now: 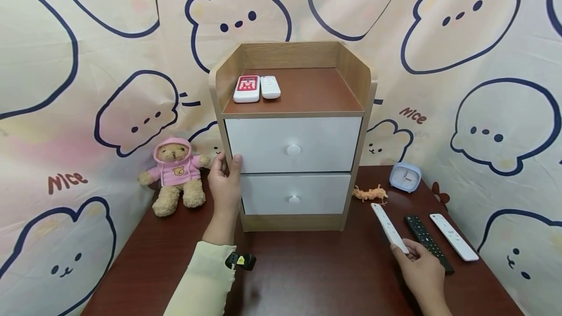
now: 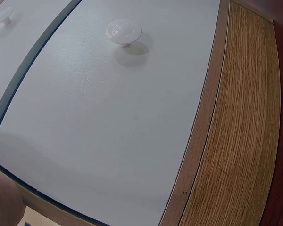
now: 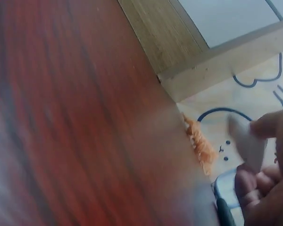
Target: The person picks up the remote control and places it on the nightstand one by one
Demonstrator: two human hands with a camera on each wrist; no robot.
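Note:
A small two-drawer cabinet (image 1: 296, 223) with white drawer fronts and round knobs stands on the table. My left hand (image 1: 226, 187) rests against its left side, with the thumb at the front edge beside the upper drawer (image 1: 263, 145). Much of that hand is out of the left wrist view, where the drawer front (image 2: 108, 103) and its knob (image 2: 123, 32) show large. Between thumb and fingers my right hand (image 1: 419, 272) pinches the near end of a white remote control (image 1: 388, 226). In the right wrist view, the remote control (image 3: 247, 143) is blurred.
Beside the right hand lie a black remote (image 1: 428, 243) and another white remote (image 1: 454, 237). Behind them are an orange stringy bundle (image 1: 370, 193) and a blue clock (image 1: 405, 177). A teddy bear (image 1: 177, 174) sits left; two white remotes, one red-faced (image 1: 247, 89), lie on the cabinet's top.

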